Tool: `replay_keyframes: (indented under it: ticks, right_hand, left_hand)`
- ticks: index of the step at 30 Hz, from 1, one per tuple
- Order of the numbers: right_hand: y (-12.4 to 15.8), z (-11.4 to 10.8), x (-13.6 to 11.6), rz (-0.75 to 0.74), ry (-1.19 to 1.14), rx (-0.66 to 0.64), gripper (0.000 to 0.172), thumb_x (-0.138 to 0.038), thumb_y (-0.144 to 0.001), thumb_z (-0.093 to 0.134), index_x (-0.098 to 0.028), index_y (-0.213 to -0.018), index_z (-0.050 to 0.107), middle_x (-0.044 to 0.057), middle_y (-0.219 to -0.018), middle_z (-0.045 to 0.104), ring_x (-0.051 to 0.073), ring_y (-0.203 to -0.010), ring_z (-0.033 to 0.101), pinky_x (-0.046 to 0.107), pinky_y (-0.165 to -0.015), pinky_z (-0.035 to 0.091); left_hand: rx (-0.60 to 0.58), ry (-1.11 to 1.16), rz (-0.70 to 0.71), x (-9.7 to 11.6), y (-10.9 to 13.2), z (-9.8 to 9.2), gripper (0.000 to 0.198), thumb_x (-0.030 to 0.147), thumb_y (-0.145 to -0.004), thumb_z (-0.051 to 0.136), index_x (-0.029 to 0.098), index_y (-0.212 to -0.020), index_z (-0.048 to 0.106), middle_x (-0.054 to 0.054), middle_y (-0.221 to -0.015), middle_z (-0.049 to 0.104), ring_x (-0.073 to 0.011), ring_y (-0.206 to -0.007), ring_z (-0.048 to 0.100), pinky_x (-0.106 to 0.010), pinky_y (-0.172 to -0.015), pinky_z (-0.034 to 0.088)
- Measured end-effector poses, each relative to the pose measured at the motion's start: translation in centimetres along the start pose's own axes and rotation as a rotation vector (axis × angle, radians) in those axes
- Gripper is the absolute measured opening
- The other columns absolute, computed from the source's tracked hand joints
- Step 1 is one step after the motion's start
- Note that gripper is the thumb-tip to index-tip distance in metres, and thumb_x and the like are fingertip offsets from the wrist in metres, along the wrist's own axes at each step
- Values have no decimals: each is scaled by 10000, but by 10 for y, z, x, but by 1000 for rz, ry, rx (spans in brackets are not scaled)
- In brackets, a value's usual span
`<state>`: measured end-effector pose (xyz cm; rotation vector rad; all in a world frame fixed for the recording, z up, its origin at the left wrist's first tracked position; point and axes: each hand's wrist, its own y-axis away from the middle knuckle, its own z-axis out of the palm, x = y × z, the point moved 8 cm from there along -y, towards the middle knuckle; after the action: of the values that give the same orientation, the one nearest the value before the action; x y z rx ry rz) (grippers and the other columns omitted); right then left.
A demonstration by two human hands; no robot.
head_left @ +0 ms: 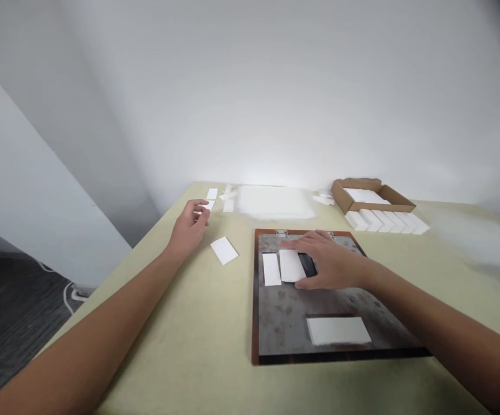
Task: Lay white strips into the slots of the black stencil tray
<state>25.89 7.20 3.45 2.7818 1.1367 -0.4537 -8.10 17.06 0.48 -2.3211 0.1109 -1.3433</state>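
Note:
My left hand [191, 225] is at the far left of the table, its fingers loosely curved and thumb apart. A small white card [210, 205] shows at its fingertips; I cannot tell whether they touch it. Another white card [224, 251] lies flat between my hands. Over the dark grey board with brown edges [284, 323], my right hand [325, 262] spans a stack of white cards [292, 266], thumb at the near edge and fingers at the far one. A black recess [307, 265] shows beside that stack. Left of it rests a narrow white card stack [271, 269].
A larger white stack [338, 331] lies on the board's near part. At the back right stands an open cardboard box [379, 206] holding white cards, with a row of white stacks [383, 221] before it. White pieces [228, 199] lie along the back. A wall rises behind.

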Motion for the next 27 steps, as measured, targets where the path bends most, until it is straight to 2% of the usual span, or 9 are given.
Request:
replay_keyframes:
  ticks: [8, 14, 17, 20, 27]
  right_hand:
    - [4, -1, 5, -17, -20, 18, 842, -551, -803, 786, -340, -1554, 467, 57, -1423, 651, 348, -1356, 495, 556, -1154, 307]
    - [11, -5, 8, -18, -72, 49, 802, -508, -813, 781, -327, -1536, 485, 51, -1459, 630, 334, -1367, 492, 552, -1187, 289]
    - [12, -6, 7, -1, -130, 83, 805, -488, -819, 768, -323, -1549, 473, 46, -1490, 606, 338, -1380, 475, 545, -1183, 319]
    - [11, -2, 5, 11, -170, 110, 827, -456, -806, 766, -343, -1565, 456, 38, -1510, 590, 348, -1397, 463, 551, -1182, 341]
    - [8, 4, -1, 1, -157, 114, 844, -451, -790, 766, -338, -1569, 463, 57, -1495, 606, 368, -1412, 478, 577, -1210, 303]
  left_hand:
    - [-25, -24, -12, -2, -1, 2, 350, 400, -1038, 628, 157, -1290, 610, -75, -1133, 674, -180, -892, 685, -355, -780, 613]
    - [-32, -37, -5, 0, -2, 1, 357, 399, -1041, 623, 158, -1303, 602, -73, -1126, 675, -177, -878, 684, -352, -774, 612]
    - [-28, -43, -5, 0, -2, 0, 354, 399, -1041, 623, 159, -1301, 603, -70, -1116, 675, -173, -867, 681, -349, -769, 610]
    - [-27, -45, -1, 0, -3, 0, 355, 397, -1040, 624, 159, -1303, 601, -71, -1119, 674, -175, -874, 681, -350, -771, 609]
    - [-30, -52, 12, -1, -3, 0, 367, 413, -1041, 618, 159, -1305, 595, -66, -1101, 671, -170, -850, 674, -341, -755, 602]
